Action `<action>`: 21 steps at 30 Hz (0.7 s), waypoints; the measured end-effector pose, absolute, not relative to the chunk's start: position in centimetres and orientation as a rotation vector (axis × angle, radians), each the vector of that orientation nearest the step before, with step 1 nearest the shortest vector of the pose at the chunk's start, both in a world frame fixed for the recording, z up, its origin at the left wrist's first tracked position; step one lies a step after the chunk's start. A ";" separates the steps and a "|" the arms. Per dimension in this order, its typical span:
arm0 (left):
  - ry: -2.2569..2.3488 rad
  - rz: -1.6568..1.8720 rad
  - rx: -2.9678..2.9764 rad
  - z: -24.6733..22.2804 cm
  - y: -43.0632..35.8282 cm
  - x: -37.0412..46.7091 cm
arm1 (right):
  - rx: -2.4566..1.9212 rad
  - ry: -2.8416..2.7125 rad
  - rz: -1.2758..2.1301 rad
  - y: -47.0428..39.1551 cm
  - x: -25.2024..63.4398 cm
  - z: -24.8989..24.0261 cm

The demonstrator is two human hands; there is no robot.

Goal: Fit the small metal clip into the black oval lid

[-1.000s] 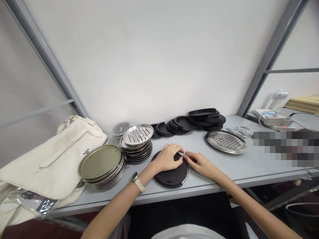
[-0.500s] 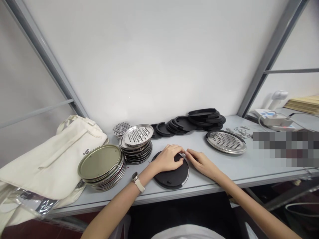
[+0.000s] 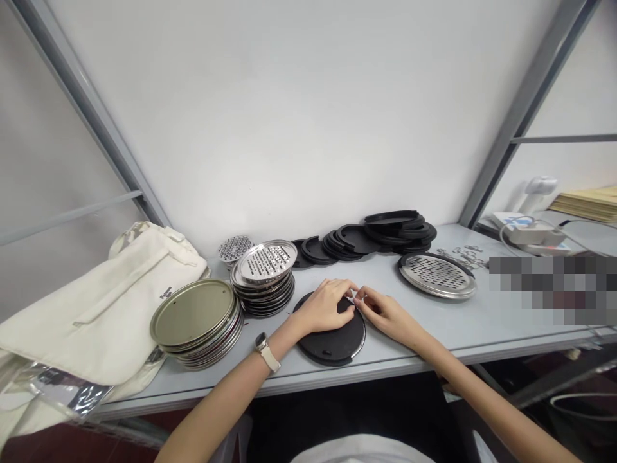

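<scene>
A black round plate with a raised rim and a small knob lies near the front edge of the table. Over its upper part rests my left hand, thumb on the face and bent fingers reaching its far right rim, gripping it there. My right hand touches the same rim, thumb and index finger pinched close to the left fingertips. Whatever small thing lies between those fingers is too hidden to make out. To the left stands a stack of round metal grater discs, and in front of it a stack of olive-green metal lids.
Along the wall lie several black rings and plates. A slotted grater disc on a black base sits to the right, beside small metal clips. A cream cloth bag covers the left end. Devices with cables stand far right.
My right hand has shifted slightly left, its thumb and index finger closing into a pinch at the plate's rim. My left hand and the plate stay nearly still.
</scene>
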State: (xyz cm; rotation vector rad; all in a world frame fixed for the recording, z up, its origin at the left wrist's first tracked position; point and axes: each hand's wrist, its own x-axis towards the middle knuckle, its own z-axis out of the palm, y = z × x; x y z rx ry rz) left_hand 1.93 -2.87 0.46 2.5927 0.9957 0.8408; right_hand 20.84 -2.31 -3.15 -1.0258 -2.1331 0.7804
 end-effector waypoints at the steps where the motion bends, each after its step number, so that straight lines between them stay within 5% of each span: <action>1: 0.999 0.838 2.595 0.4 -2.9 1.9 | -1.021 -2.137 0.780 -2.3 20.9 -3.2; 21: 1.013 0.828 2.611 0.3 -2.9 1.9 | -1.046 -2.220 0.652 -2.6 20.8 -3.0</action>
